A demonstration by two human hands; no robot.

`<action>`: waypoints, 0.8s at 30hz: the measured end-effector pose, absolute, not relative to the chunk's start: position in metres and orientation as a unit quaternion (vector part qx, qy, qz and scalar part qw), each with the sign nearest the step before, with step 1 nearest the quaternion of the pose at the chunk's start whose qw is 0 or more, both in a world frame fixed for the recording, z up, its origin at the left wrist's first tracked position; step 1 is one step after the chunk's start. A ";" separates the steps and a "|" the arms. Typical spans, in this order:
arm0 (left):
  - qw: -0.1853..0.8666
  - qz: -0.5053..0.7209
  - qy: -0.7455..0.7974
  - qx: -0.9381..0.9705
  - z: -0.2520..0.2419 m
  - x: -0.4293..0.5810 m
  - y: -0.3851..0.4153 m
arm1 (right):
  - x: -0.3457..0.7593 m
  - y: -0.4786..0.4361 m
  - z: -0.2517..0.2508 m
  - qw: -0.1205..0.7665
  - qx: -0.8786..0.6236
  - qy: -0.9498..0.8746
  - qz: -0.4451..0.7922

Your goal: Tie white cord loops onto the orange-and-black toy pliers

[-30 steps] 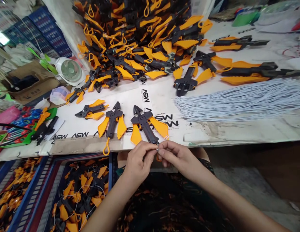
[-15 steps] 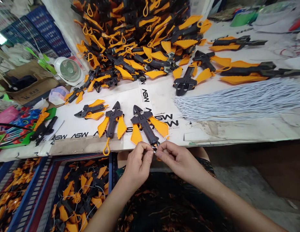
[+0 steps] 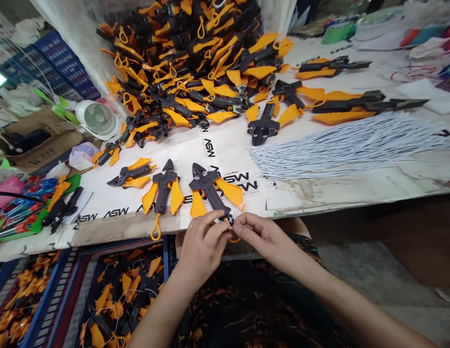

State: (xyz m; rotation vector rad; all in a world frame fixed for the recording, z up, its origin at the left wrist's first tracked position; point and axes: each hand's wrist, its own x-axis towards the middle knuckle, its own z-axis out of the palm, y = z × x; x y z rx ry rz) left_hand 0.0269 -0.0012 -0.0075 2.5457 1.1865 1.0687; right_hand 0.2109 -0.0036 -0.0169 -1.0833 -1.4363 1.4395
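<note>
At the lower centre of the frame, our black-and-orange piece lies on the desk, its nose pointing up the frame and its tail end at our fingers. Our right hand seems to have its grip pinched on white cord beside that end; our left hand curls its fingers against the tail, though we cannot tell whether they are closed on cord or on the piece. To work neatly here, we would steady the tail against the desk edge, draw the cord with small, even pulls, and keep its slack clear of the orange wing and the orange loop below.
</note>
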 end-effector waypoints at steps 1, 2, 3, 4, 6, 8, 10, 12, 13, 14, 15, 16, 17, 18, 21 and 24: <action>0.011 0.344 0.381 0.858 -0.006 0.027 0.001 | 0.211 -0.004 -0.017 0.409 -0.426 -0.569 0.573; -0.028 0.336 0.371 0.865 -0.005 0.027 0.002 | 0.212 -0.005 -0.016 0.410 -0.424 -0.569 0.573; -0.051 0.331 0.363 0.869 -0.003 0.026 0.003 | 0.213 -0.006 -0.016 0.411 -0.422 -0.570 0.572; -0.062 0.324 0.358 0.874 -0.001 0.024 0.003 | 0.215 -0.006 -0.015 0.409 -0.422 -0.575 0.570; -0.067 0.306 0.353 0.882 0.003 0.017 0.001 | 0.220 -0.008 -0.013 0.394 -0.427 -0.593 0.558; -0.063 0.294 0.366 0.881 0.005 0.008 -0.001 | 0.223 -0.011 -0.013 0.376 -0.440 -0.614 0.537; -0.036 0.281 0.388 0.877 0.005 -0.002 -0.001 | 0.224 -0.014 -0.012 0.365 -0.442 -0.637 0.516; 0.016 0.265 0.399 0.878 0.005 -0.008 0.004 | 0.223 -0.016 -0.012 0.367 -0.413 -0.662 0.507; 0.049 0.260 0.399 0.878 0.004 -0.009 0.008 | 0.224 -0.016 -0.012 0.374 -0.394 -0.670 0.506; 0.085 0.258 0.397 0.877 0.004 -0.009 0.013 | 0.226 -0.014 -0.011 0.385 -0.381 -0.673 0.503; 0.119 0.265 0.397 0.871 0.005 -0.007 0.018 | 0.231 -0.011 -0.011 0.398 -0.380 -0.671 0.496; 0.149 0.277 0.404 0.859 0.006 -0.004 0.023 | 0.238 -0.006 -0.012 0.408 -0.396 -0.669 0.478; 0.170 0.291 0.422 0.841 0.007 0.001 0.027 | 0.247 0.001 -0.012 0.414 -0.430 -0.668 0.445; 0.179 0.300 0.456 0.819 0.008 0.008 0.031 | 0.259 0.010 -0.014 0.408 -0.474 -0.670 0.399; 0.139 0.240 0.610 0.743 0.010 0.037 0.036 | 0.300 0.040 -0.021 0.325 -0.631 -0.686 0.160; 0.079 0.117 0.688 0.711 0.007 0.064 0.039 | 0.330 0.068 -0.031 0.229 -0.674 -0.699 0.071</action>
